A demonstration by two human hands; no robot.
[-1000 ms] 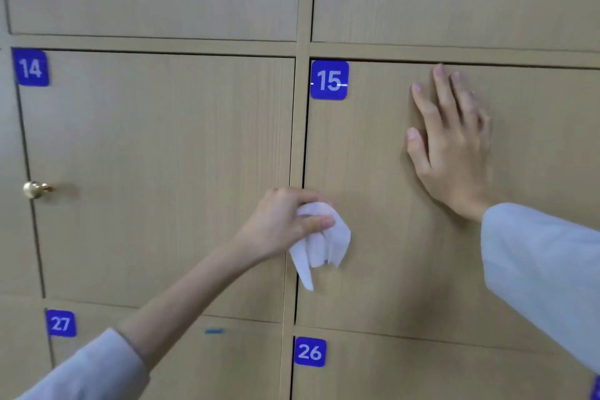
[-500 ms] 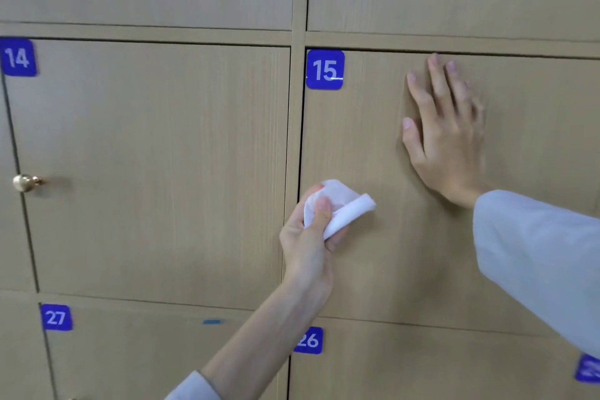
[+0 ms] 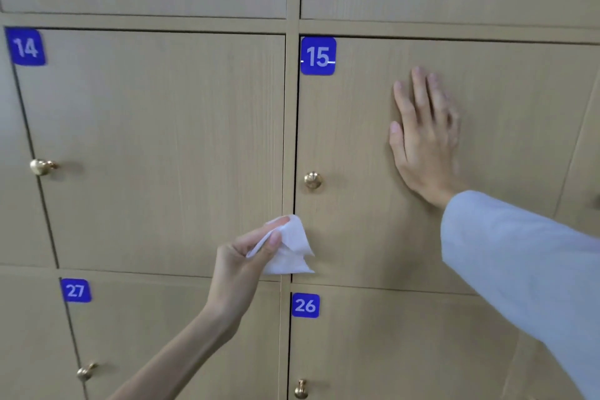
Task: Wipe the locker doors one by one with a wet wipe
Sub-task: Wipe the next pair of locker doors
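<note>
From my view, the door at far left (image 3: 156,146) carries a blue label reading 14 (image 3: 26,47) and a brass knob (image 3: 41,166); below it sits label 27 (image 3: 76,290). My left hand (image 3: 240,266) pinches the crumpled white wet wipe (image 3: 289,248) between thumb and fingers, low on the gap between the doors, its loose end hanging downward. Door 15 (image 3: 357,230) has its label (image 3: 318,56) and knob (image 3: 313,180) unobstructed; label 26 (image 3: 305,305) lies beneath. My right hand (image 3: 423,143) presses flat on door 15, fingers straight, pointing up.
</note>
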